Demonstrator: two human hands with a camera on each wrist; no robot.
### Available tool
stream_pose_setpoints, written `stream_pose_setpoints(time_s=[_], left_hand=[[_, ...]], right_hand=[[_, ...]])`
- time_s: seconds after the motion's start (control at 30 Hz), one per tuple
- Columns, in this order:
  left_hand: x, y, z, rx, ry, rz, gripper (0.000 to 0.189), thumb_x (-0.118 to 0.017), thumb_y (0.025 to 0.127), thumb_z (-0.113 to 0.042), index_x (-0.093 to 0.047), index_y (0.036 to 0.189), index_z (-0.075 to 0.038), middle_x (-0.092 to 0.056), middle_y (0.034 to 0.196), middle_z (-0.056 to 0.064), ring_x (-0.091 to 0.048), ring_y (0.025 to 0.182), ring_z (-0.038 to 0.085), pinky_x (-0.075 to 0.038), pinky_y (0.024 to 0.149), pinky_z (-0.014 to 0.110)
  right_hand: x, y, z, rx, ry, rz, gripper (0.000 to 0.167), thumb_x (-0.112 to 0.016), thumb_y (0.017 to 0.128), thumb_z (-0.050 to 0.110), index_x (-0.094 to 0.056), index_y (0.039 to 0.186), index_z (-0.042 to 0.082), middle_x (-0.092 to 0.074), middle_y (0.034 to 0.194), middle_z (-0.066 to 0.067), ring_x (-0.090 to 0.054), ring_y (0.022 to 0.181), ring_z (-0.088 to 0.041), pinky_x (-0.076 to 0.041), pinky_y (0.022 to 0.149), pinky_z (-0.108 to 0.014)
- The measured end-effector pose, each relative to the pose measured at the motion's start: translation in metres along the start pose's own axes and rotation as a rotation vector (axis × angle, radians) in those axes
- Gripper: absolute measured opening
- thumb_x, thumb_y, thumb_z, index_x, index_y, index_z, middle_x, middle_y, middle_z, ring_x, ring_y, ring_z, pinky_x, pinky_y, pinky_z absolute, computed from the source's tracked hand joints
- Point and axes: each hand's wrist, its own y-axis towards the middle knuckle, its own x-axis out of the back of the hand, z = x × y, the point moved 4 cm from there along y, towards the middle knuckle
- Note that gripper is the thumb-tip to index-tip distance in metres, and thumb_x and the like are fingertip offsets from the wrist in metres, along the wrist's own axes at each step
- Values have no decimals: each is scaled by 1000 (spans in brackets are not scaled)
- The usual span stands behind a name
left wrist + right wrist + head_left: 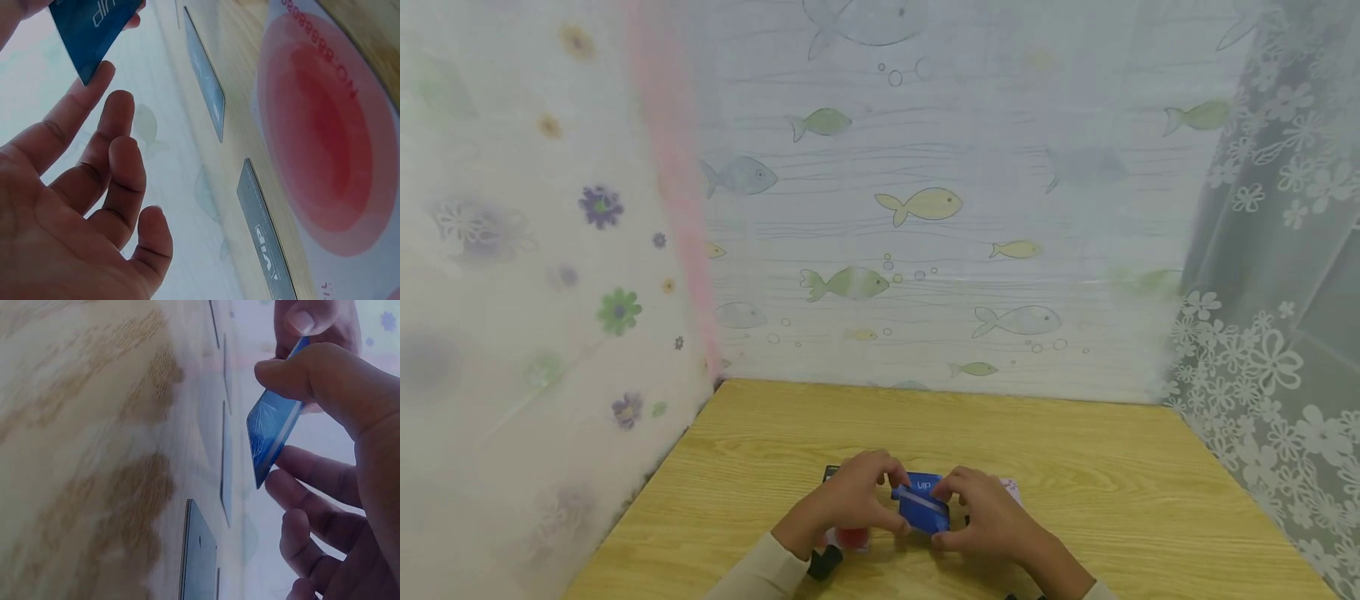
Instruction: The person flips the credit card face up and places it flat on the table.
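A blue plastic card with a pale stripe is held between my two hands, tilted, above the table. My left hand pinches its left edge between thumb and fingers; the other fingers are loosely bent in the left wrist view. My right hand grips its right side, with the thumb on the striped face and fingertips at the opposite side. The left wrist view shows the other face of the blue card, with white lettering. Behind it on the table lies another blue card marked VIP.
Several more cards lie on the wooden table: a white card with a red circle, a grey VIP card, a dark card and a pink-patterned white card. Printed curtains hang around the table.
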Motion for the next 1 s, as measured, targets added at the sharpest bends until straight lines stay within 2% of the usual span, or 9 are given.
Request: stream_pose_setpoints(time_s=[0.3, 0.53, 0.7, 0.87, 1.0], left_hand=[[1, 0, -4, -28, 8, -37, 43, -87, 76, -53, -70, 110, -34, -65, 104, -5, -58, 100, 26, -38, 83, 35], [-1, 1, -3, -44, -57, -56, 41, -85, 81, -47, -68, 115, -34, -65, 108, 5, -55, 104, 31, -37, 83, 37], [-1, 1, -3, -44, -81, -50, 46, -81, 83, -52, -67, 123, -35, -64, 111, 6, -54, 106, 33, -38, 84, 38], [-2, 0, -3, -34, -109, -29, 60, -82, 80, -58, -67, 131, -30, -64, 114, 4, -54, 109, 33, -43, 86, 36], [-4, -1, -3, -21, -114, -3, 66, -85, 79, -54, -67, 134, -22, -63, 117, 4, -54, 110, 31, -44, 85, 35]], right_hand=[[0, 0, 2, 30, 55, -29, 46, -86, 81, 49, -69, 117, 25, -66, 107, 14, -61, 92, -10, -52, 77, -26], [2, -1, 6, 51, 84, -86, 45, -86, 83, 45, -69, 120, 26, -64, 106, 14, -58, 88, -11, -49, 74, -25], [2, 0, 5, 64, 106, -112, 44, -84, 84, 49, -69, 119, 28, -66, 108, 15, -61, 91, -13, -52, 76, -29], [2, 0, 4, 63, 142, -130, 44, -85, 85, 47, -67, 120, 26, -69, 111, 15, -65, 96, -18, -54, 80, -33], [3, 0, 6, 73, 173, -153, 45, -87, 84, 37, -66, 120, 18, -72, 109, 8, -66, 97, -20, -55, 82, -34]])
